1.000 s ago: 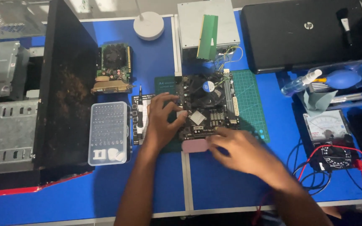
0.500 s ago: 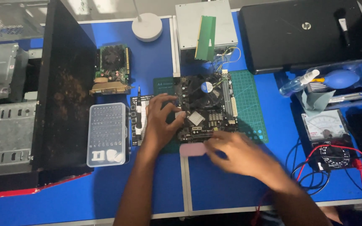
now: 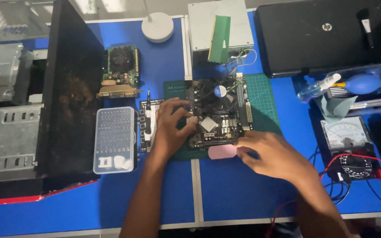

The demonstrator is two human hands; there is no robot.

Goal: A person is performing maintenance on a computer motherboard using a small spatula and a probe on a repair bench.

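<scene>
In the head view, a motherboard [image 3: 219, 112] is lying on a green mat [image 3: 263, 99] on the blue table [image 3: 164, 194], its round fan facing up near the far edge. The left hand [image 3: 170, 128] is resting on the board's left edge, fingers [image 3: 182, 115] bent and spread a little, their tips pressing down on the board's left part just beside the fan; it is bracing rather than grasping. The right hand [image 3: 272, 154] is lying at the board's near right corner, its fingers curling toward a pink eraser [image 3: 222, 151] that is sitting against the board's near edge; the fingertips are touching the eraser's right end, but whether they are pinching it cannot be told. Left of the left hand, a screwdriver [image 3: 147, 120] is lying on a small black pad, and next to that a clear bit case [image 3: 114, 140] is sitting beside a dark case panel [image 3: 69, 97]. A graphics card [image 3: 121, 72] is lying farther back. Beyond the board, a green RAM stick [image 3: 220, 39] is leaning on a grey box. To the right, a closed black laptop [image 3: 327, 35], a blue blower [image 3: 363, 82] and a multimeter [image 3: 348, 143] with red leads are sitting well apart from both hands.
</scene>
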